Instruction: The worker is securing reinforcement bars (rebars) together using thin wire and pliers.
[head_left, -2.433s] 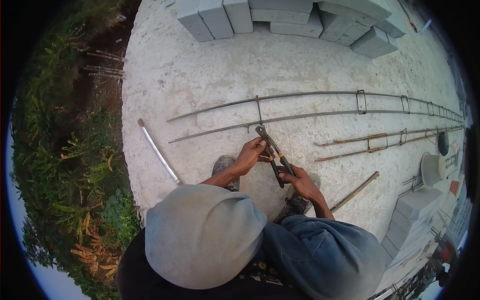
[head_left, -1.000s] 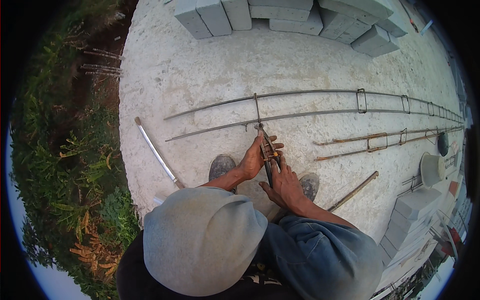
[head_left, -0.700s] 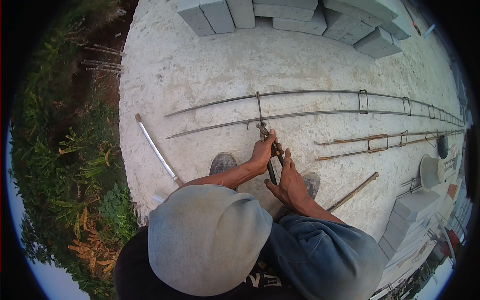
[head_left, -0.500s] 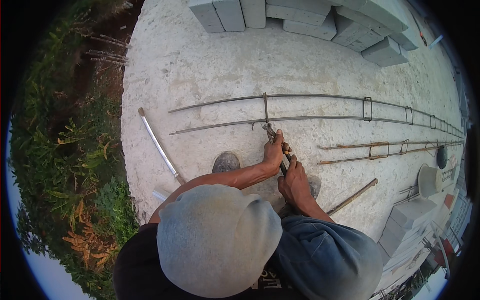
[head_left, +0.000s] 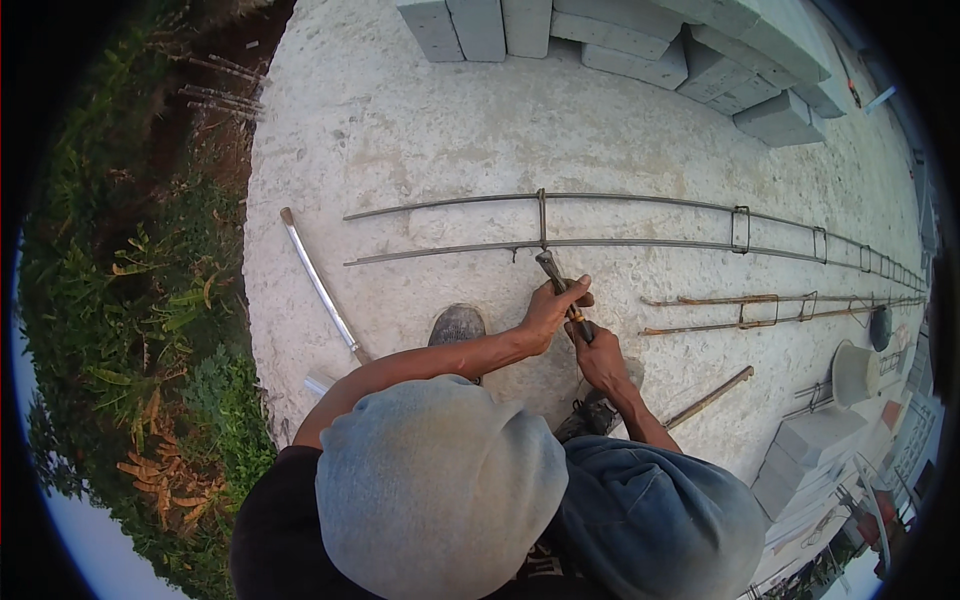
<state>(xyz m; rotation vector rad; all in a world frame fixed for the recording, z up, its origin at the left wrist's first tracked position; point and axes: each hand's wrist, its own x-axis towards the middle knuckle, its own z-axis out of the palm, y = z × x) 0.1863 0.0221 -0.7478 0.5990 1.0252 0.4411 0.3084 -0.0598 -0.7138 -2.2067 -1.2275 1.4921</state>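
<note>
A pair of tying pincers [head_left: 547, 263] slants from a steel rebar frame [head_left: 640, 242] down toward me. Its head sits just below the lower bar, by the end stirrup [head_left: 543, 215]; whether the jaws bite on wire there is too small to tell. My left hand [head_left: 548, 312] is closed around the pincers below the head, thumb and finger pointing right. My right hand [head_left: 600, 357] grips the handles' lower end, where an orange band shows. A short wire end [head_left: 515, 254] sticks out below the lower bar, left of the stirrup.
A rustier rebar frame [head_left: 740, 325] lies to the right, with a rusty rod [head_left: 710, 395] nearer me. A metal tube [head_left: 318, 280] lies left, near the slab's edge above plants. Grey blocks [head_left: 630, 65] stand at the back; more blocks [head_left: 815, 440] and a pale hat-like object [head_left: 856, 372] are right.
My right hand has shifted slightly right and up along the handles. The left hand's finger and thumb now stretch further right. The whole view has shifted a little.
</note>
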